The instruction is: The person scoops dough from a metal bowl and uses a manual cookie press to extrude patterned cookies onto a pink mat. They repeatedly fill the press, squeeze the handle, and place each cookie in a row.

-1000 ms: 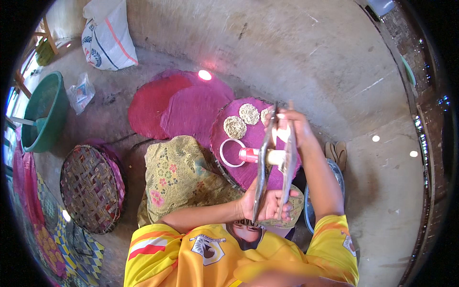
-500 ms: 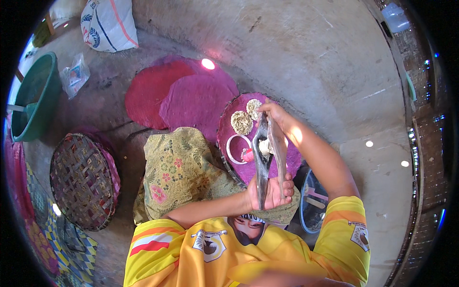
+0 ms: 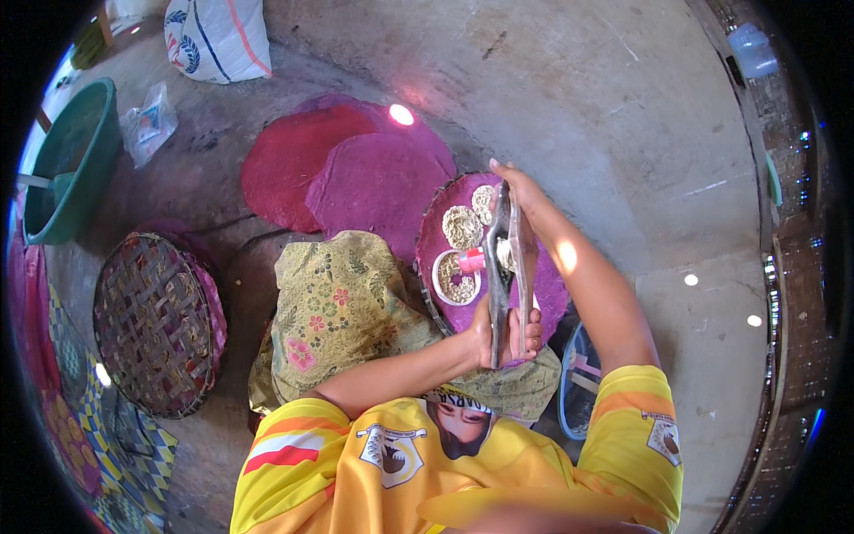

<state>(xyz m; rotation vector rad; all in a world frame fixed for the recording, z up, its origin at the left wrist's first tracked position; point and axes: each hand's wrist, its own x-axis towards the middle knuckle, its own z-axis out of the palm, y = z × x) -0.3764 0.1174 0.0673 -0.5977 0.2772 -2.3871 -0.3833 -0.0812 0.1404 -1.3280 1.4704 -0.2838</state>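
Observation:
My right hand (image 3: pixel 518 185) grips the upper end of a long press of two worn bars (image 3: pixel 498 307); my left hand (image 3: pixel 529 331) is closed round its lower end. Pale dough (image 3: pixel 505 254) sits between the bars, and a red cylinder (image 3: pixel 470 260) juts out leftward from them. Beneath, a round tray lined with pink cloth (image 3: pixel 551 294) bears curly pale noodle discs (image 3: pixel 462 227). A white ring (image 3: pixel 438 278) on the tray surrounds a partial coil of strands (image 3: pixel 454 287). Patterned cloth (image 3: pixel 329 311) covers my lap.
Pink and red round mats (image 3: pixel 374 178) lie ahead. At left are a green tub (image 3: pixel 93 169), a plastic bag (image 3: pixel 147 125) and a woven tray (image 3: pixel 151 329). A white sack (image 3: pixel 218 40) is at the back. A blue basin (image 3: pixel 569 409) stands beside my right arm.
Both hands and the press have moved up the view, the bars now more nearly closed together. Strands now show inside the white ring, which looked empty before.

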